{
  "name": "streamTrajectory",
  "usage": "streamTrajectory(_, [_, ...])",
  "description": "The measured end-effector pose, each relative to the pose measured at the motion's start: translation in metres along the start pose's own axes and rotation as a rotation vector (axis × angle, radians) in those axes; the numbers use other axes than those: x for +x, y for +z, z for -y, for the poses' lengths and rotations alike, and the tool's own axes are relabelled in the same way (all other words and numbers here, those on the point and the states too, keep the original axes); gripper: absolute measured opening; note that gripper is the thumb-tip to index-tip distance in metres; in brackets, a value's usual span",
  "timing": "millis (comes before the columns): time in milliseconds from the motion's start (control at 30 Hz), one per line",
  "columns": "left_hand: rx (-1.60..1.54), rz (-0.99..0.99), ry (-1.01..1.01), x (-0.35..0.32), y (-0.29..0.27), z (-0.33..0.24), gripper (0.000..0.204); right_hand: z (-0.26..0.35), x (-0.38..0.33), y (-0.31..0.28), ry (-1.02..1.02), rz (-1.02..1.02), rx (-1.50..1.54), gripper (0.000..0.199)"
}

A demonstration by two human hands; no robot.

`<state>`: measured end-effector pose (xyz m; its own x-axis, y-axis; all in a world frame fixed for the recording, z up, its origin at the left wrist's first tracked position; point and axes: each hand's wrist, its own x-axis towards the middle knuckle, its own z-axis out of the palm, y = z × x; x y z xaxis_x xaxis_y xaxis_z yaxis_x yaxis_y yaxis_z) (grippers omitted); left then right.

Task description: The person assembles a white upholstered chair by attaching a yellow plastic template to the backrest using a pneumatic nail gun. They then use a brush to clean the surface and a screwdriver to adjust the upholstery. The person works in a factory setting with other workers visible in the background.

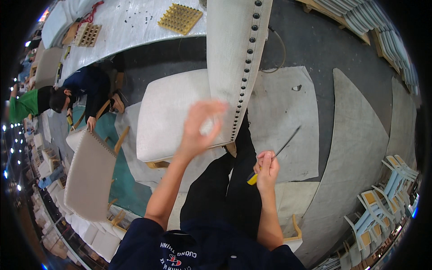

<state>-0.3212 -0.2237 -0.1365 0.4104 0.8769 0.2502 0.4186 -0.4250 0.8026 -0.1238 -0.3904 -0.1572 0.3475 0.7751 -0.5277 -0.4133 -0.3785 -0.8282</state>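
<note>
Our right fingers (268,158) are clamping a yellow-handled screwdriver (272,155), tip toward one o'clock; left fingers (211,112), blurred but apart, are steadying the studded beige upholstered chair (180,112).

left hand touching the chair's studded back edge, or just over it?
Cannot tell. In the head view the left hand is motion-blurred over the chair back beside its stud row; no contact or gap shows plainly.
</note>
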Motion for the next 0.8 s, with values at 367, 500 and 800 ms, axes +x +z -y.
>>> streamTrajectory(367, [0.157,-0.568,0.232,0.185,0.03,-0.009,0.069,-0.072,-0.054,-0.066,0.098,0.052,-0.224,0.031])
streamTrajectory(500, [-0.17,-0.464,0.175,0.177,0.034,0.002,0.086,-0.077,-0.066,-0.066,0.23,0.027,-0.176,0.028])
streamTrajectory(800, [0.104,-0.395,0.247,0.152,0.045,0.029,0.091,-0.049,-0.016,-0.054,0.033,0.128,-0.247,0.032])
